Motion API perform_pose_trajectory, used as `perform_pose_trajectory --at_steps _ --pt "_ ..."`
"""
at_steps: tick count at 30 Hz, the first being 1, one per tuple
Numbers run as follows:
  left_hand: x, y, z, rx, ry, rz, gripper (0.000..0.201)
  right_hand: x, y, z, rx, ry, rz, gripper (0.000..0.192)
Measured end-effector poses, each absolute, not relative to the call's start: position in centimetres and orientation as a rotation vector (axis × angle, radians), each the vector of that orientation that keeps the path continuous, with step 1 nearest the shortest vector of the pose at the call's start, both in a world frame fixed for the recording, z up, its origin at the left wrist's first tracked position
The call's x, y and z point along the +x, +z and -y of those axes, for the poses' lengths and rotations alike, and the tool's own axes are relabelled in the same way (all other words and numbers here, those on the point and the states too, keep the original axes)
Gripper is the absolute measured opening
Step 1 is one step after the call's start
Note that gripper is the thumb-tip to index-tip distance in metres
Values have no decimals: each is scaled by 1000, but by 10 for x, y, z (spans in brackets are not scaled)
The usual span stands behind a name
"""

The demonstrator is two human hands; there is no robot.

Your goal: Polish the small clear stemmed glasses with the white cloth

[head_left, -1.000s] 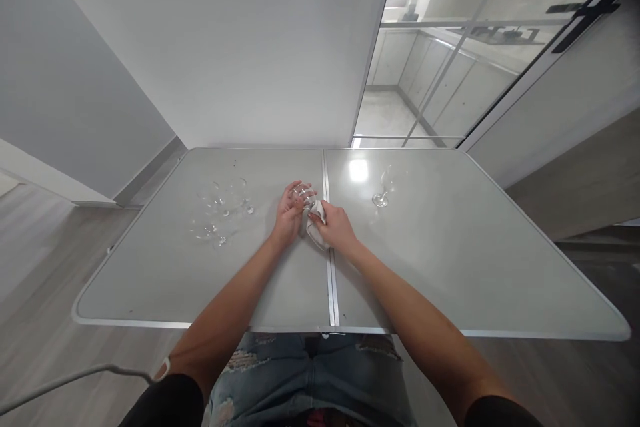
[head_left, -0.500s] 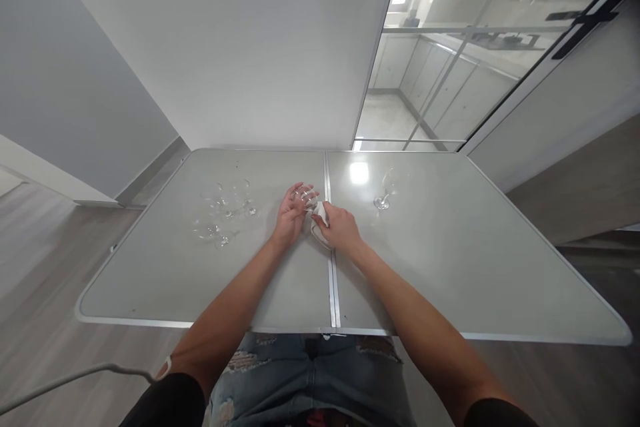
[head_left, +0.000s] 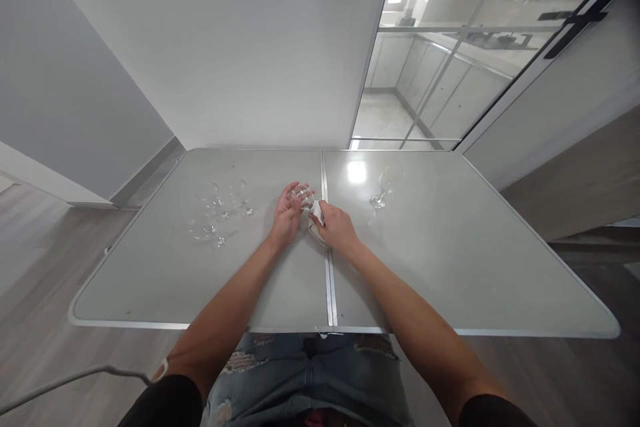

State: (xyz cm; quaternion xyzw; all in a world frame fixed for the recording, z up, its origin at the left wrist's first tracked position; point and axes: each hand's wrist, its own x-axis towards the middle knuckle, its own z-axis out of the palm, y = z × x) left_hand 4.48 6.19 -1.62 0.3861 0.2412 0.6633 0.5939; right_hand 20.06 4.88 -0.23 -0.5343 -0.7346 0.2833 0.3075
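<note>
Over the middle seam of the grey table (head_left: 440, 267), my left hand (head_left: 286, 215) cups a clear glass (head_left: 302, 197) by its bowl. My right hand (head_left: 336, 227) grips a white cloth (head_left: 316, 216) pressed against the near side of that glass. Both hands meet just above the tabletop. The lower part of the glass is hidden by my fingers and the cloth.
Several clear stemmed glasses (head_left: 220, 210) stand grouped on the left half of the table. One stemmed glass (head_left: 380, 189) stands alone on the right half. A white wall and a glass partition (head_left: 450, 53) lie behind the table. The table's near edge is at my waist.
My hands stay together at the seam; the cloth has shifted slightly around the glass and my left fingers have spread a little. The view moved slightly.
</note>
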Motion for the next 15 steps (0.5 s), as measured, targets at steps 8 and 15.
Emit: perform_pose_trajectory --at_steps 8,15 --pt "44 -4 -54 908 1356 -500 57 229 0 -63 -789 2293 1193 36" --pt "43 -5 -56 906 1406 -487 60 225 -3 -62 -819 2105 1256 39"
